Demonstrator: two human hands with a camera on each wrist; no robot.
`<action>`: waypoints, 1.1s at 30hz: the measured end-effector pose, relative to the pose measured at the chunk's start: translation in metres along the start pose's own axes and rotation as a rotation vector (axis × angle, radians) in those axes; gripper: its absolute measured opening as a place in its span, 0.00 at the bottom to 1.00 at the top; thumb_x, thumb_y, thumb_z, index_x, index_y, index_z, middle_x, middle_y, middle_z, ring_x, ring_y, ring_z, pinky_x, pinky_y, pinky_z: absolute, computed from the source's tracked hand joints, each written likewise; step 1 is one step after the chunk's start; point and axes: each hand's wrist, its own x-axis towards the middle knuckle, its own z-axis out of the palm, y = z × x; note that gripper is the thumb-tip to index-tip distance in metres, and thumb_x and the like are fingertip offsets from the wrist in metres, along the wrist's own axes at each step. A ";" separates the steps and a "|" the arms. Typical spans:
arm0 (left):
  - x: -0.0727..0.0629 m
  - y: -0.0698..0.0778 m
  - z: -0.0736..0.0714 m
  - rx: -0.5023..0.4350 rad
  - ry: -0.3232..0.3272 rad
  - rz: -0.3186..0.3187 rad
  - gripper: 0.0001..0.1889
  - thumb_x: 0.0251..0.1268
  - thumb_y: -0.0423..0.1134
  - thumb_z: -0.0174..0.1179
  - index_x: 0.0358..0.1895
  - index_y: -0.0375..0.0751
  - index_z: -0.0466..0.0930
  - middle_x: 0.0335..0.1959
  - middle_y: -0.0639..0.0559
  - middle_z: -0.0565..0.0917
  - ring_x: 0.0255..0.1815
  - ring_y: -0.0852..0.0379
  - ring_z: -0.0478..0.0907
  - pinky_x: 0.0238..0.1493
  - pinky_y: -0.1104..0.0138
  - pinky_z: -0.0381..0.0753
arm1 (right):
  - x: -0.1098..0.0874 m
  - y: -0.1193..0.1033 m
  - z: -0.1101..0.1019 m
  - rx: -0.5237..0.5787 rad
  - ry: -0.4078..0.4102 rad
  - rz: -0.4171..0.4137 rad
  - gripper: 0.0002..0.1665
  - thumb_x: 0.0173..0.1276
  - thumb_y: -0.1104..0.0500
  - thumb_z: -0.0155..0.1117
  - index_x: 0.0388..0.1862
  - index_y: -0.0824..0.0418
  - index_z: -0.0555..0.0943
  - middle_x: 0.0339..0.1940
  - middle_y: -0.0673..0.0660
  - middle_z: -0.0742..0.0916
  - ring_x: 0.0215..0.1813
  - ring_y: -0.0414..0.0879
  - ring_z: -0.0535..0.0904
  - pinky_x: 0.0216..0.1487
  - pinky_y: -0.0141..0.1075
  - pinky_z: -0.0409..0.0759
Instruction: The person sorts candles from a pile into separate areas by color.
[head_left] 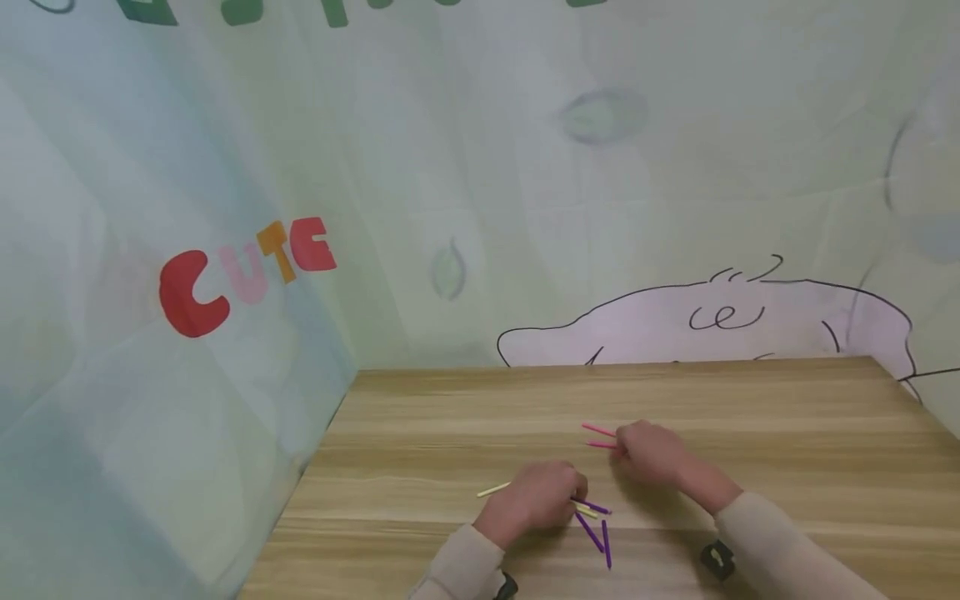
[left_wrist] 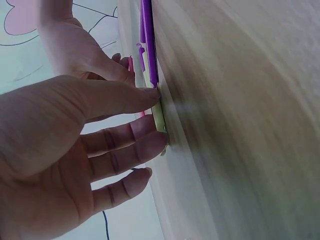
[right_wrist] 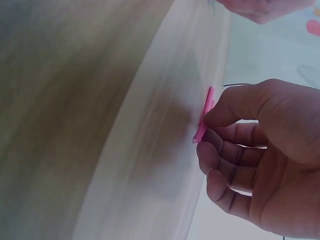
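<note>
My right hand (head_left: 656, 454) is at the middle of the table, pinching a pink stick (right_wrist: 205, 112) between thumb and fingers close over the wood. A second pink stick (head_left: 598, 430) pokes out beside it. Nearer and to the left, my left hand (head_left: 534, 498) has its thumb and fingertips at a yellow stick (left_wrist: 159, 117). A purple stick (left_wrist: 149, 42) ends right at the left thumb tip. Two more purple sticks lie in front, a slanting one (head_left: 589, 533) and a straighter one (head_left: 607, 545). Another yellow stick (head_left: 492, 490) shows left of the left hand, partly hidden by it.
The wood-grain table (head_left: 825, 467) ends at a back edge against a printed cloth backdrop (head_left: 487, 167). Colourful letters (head_left: 195, 293) decorate the cloth on the left. A small black object (head_left: 717, 559) sits by the right sleeve.
</note>
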 end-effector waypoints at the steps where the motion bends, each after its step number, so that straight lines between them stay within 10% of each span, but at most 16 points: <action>1: 0.000 0.000 0.000 0.005 0.004 -0.001 0.06 0.63 0.35 0.71 0.39 0.52 0.91 0.33 0.61 0.88 0.33 0.65 0.79 0.34 0.74 0.75 | 0.000 0.001 0.000 0.002 0.000 0.004 0.04 0.68 0.65 0.71 0.33 0.62 0.84 0.24 0.51 0.81 0.25 0.42 0.72 0.28 0.32 0.72; 33: -0.001 -0.001 -0.001 0.013 0.009 0.015 0.05 0.64 0.36 0.71 0.38 0.52 0.90 0.34 0.62 0.88 0.34 0.65 0.79 0.35 0.74 0.76 | 0.017 0.017 -0.005 -0.019 0.050 0.010 0.08 0.69 0.62 0.69 0.30 0.62 0.82 0.23 0.53 0.82 0.24 0.44 0.74 0.26 0.34 0.73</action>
